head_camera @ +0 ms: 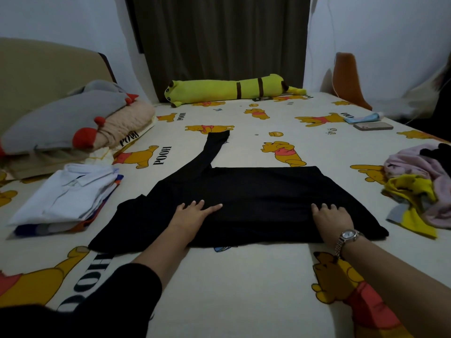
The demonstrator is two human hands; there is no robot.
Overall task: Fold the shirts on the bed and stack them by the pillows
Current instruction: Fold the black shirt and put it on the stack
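Unfolded pile [422, 184] right — phone [373, 126], perhaps, beyond.

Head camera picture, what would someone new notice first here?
First the black shirt spread mid-bed, one sleeve stretched toward the far side, with the left hand and right hand pressing flat on it. Then the yellow plush toy along the far edge by the curtain, and the folded stack at left near the pillows.
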